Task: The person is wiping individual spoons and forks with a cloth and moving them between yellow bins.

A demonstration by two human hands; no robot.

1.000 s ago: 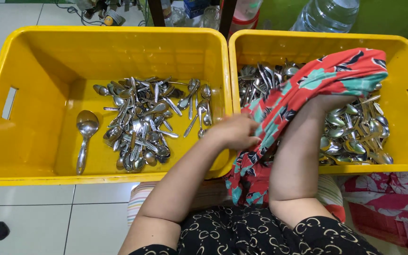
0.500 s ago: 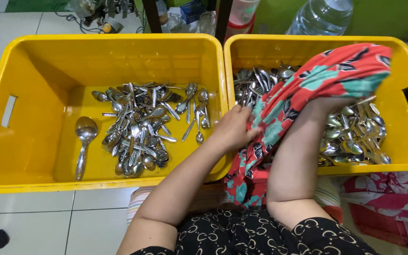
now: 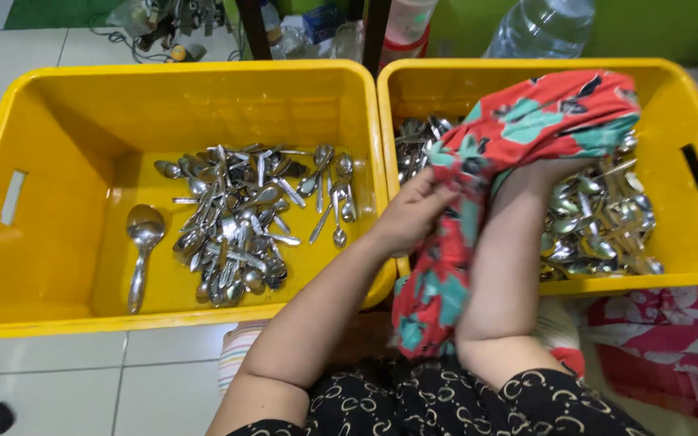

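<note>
A red cloth with teal flowers (image 3: 547, 121) is draped over my right hand (image 3: 555, 169), which reaches into the right yellow crate (image 3: 688, 89) above a heap of metal spoons (image 3: 599, 230). What the covered fingers hold is hidden. My left hand (image 3: 415, 211) pinches the cloth's edge at the rim between the two crates. The cloth's tail hangs down to my lap (image 3: 426, 311). The left yellow crate (image 3: 50, 121) holds a pile of spoons (image 3: 240, 222) and one large ladle (image 3: 143, 246) lying apart on the left.
Both crates stand side by side on a white tiled floor (image 3: 50, 379). Behind them are a clear water bottle (image 3: 543, 28), table legs and tangled cables (image 3: 159, 20). More red flowered fabric (image 3: 664, 339) lies at lower right.
My right hand with the cloth has lifted slightly and shifted; my left hand has moved right along the rim to grip the cloth's edge.
</note>
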